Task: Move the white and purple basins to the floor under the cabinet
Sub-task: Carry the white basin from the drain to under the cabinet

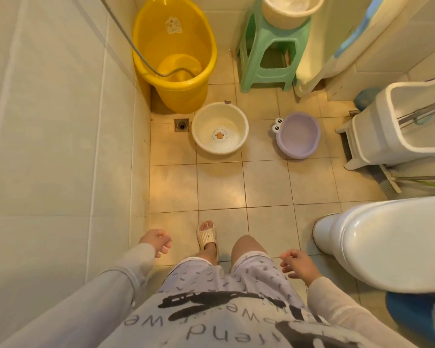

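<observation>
From the head view you look straight down at a tiled bathroom floor [219, 187]. Your left hand [157, 242] hangs low beside the tiled wall, fingers loosely spread and holding nothing. Your right hand [298, 266] hangs on the other side of your legs, near the toilet [387, 244], fingers also slack and empty. Both hands are well apart from the basins.

The white basin [220, 128] sits upright on the floor ahead of you, with a small cartoon print at the middle of its bottom. It stands just beside the floor drain [181, 125], which lies to its left, and just in front of the yellow tub [173, 56]. Whether basin and tub touch, you cannot tell. The purple basin [298, 135] sits upright to the right of the white one, with a clear strip of tile between them; a pair of cartoon eyes sticks out from its left rim. To its right stands a white mop bucket [397, 126], close but apart.

A hose [126, 33] runs down from above into the yellow tub. A green stool [269, 51] stands to the right of the tub and carries a cream bucket [289, 11]. One foot in a pale slipper [206, 234] is planted on the tiles between your hands. A broom [397, 183] lies on the floor at the right edge.
</observation>
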{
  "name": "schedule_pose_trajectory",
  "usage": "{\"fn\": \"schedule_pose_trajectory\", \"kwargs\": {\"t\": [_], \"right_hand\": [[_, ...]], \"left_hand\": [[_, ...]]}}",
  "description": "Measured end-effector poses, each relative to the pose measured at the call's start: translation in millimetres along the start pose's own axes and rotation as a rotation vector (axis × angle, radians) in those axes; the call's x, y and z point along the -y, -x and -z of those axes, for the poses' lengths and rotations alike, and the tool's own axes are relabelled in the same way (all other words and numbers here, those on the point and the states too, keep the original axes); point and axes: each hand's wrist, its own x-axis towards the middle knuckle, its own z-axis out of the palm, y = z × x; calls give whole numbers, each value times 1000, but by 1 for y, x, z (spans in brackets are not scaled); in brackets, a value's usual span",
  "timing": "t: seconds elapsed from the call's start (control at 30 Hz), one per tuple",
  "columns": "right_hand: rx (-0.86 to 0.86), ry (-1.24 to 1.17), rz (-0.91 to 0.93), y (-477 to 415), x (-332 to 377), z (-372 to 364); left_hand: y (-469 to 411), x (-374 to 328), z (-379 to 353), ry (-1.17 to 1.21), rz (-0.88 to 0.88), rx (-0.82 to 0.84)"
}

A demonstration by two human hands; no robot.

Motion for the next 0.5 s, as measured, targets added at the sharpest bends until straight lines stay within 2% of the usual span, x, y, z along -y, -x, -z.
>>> {"fn": "schedule_pose_trajectory", "kwargs": {"t": [0.23, 0.37, 0.5], "right_hand": [[12, -19, -103, -21, 26, 22], [13, -22, -70, -43, 74, 36], [2, -13, -2, -68, 137, 52]], "left_hand": [[-24, -102, 32, 18, -135, -7], [-37, -120, 30, 23, -90, 2], [-46, -124, 20, 72, 32, -1]]}}
